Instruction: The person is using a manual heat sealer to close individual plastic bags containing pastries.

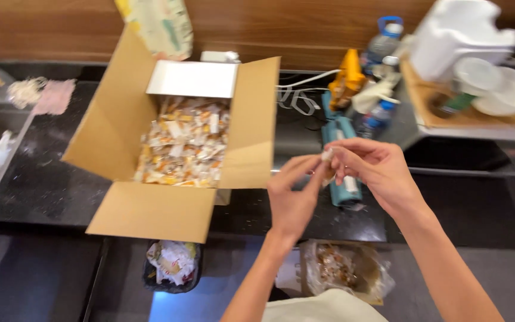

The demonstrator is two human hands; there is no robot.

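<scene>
Small white wrapped packet (327,156) pinched between both hands above the dark counter (43,179), long axis roughly upright; blurred, so no finer detail. Left hand (293,197) and right hand (374,170) both nearly closed, fingertips meeting on it. Open cardboard box (120,119) of similar packets sits left.
</scene>
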